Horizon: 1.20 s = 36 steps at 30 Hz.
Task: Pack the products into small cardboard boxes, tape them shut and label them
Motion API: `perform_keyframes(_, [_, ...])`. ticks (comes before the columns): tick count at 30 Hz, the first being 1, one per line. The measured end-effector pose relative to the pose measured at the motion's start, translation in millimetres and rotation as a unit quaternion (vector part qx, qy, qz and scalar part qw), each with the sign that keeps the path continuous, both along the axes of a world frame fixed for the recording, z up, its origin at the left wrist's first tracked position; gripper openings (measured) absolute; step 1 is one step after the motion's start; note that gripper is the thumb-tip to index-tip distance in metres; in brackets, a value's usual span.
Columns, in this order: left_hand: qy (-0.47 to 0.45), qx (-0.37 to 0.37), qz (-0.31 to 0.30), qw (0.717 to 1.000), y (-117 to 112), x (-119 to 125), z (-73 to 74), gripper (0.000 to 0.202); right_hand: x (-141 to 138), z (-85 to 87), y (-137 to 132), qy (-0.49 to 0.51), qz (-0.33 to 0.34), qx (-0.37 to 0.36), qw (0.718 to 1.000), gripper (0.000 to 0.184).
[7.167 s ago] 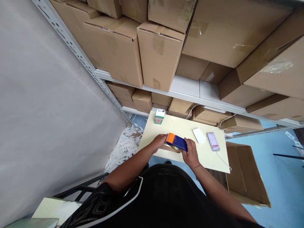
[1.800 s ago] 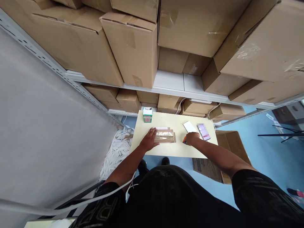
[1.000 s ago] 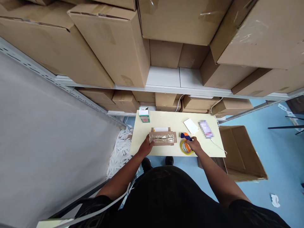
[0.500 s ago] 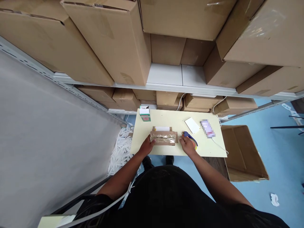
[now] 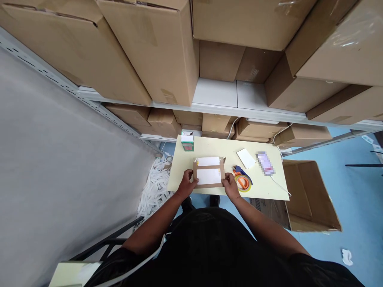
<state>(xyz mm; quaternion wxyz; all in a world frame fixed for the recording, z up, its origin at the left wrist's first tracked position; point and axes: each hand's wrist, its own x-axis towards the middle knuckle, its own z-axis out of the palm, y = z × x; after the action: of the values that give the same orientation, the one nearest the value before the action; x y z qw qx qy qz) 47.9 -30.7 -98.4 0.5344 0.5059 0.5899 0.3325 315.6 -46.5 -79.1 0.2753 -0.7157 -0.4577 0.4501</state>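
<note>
A small brown cardboard box (image 5: 209, 186) is at the front of the cream table, with two white labels on the side facing me. My left hand (image 5: 187, 181) grips its left edge, the thumb on the front face. At the opposite edge, my right hand (image 5: 230, 185) closes on the box in the same way. Just right of that hand lies a blue tape dispenser (image 5: 243, 175) with a yellow and orange roll. A bit of flap sticks out at the box's upper right corner.
On the table (image 5: 209, 145) stand a green-and-white carton (image 5: 187, 141) at back left, a white pad (image 5: 246, 158) and a phone (image 5: 265, 163) with a cable. Boxes fill the shelves (image 5: 215, 93) behind. An open carton (image 5: 311, 195) is on the floor at right, paper scraps (image 5: 154, 183) at left.
The box has turned so its white-labelled side now faces me instead of the taped side. My right hand has moved from beside the tape dispenser onto the box's right edge.
</note>
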Motion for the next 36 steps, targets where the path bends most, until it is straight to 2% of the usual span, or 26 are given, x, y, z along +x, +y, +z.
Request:
perform_keyframes(3, [0.082, -0.034, 0.002, 0.996, 1, -1, -9.3, 0.058, -1, -8.7, -2, -0.035, 0.051, -0.054, 0.997, 0.035])
perform_keyframes(6, [0.133, -0.038, -0.011, 0.99, 8, -4, -9.4, 0.061, 2, -10.2, 6, -0.055, 0.067, -0.087, 0.992, 0.038])
perform_keyframes(9, [0.179, -0.052, -0.007, 0.983, 24, -2, -0.8, 0.06, 3, -8.8, 26, -0.049, 0.043, -0.095, 0.993, 0.051])
perform_keyframes(12, [0.178, -0.075, -0.042, 0.98, 38, 3, 10.8, 0.047, 0, -8.0, 44, 0.018, 0.002, -0.176, 0.984, 0.069])
perform_keyframes(14, [0.173, -0.063, -0.053, 0.981, 40, 4, 17.5, 0.041, -3, -6.6, 49, 0.061, -0.021, -0.202, 0.977, 0.076])
perform_keyframes(17, [0.136, -0.033, -0.02, 0.99, 30, -2, 23.3, 0.053, -1, -0.6, 41, 0.118, -0.034, -0.151, 0.981, 0.078])
perform_keyframes(19, [0.046, -0.02, 0.0, 0.999, 20, -8, 23.5, 0.058, 3, 4.6, 30, 0.157, -0.039, -0.114, 0.98, 0.076])
perform_keyframes(22, [-0.088, -0.029, 0.025, 0.995, 5, -13, 18.2, 0.043, 8, 9.8, 13, 0.159, -0.013, -0.068, 0.985, 0.069])
perform_keyframes(26, [-0.079, -0.07, 0.043, 0.993, -8, -8, 6.1, 0.036, 8, 9.5, 3, 0.151, 0.039, -0.048, 0.987, 0.062])
perform_keyframes(28, [-0.068, -0.073, 0.032, 0.995, -12, -5, 1.4, 0.044, 6, 8.4, 3, 0.15, 0.033, -0.057, 0.987, 0.061])
perform_keyframes(31, [-0.046, -0.073, 0.006, 0.996, -12, -6, -1.0, 0.073, 4, 7.1, 4, 0.176, 0.013, -0.075, 0.982, 0.055])
perform_keyframes(34, [0.049, -0.075, -0.035, 0.995, -10, -6, 1.2, 0.101, 4, 4.8, 4, 0.208, 0.005, -0.094, 0.974, 0.051])
perform_keyframes(36, [0.109, -0.076, -0.045, 0.99, -9, -3, 3.8, 0.105, 4, 2.2, 3, 0.185, 0.002, -0.091, 0.979, 0.048])
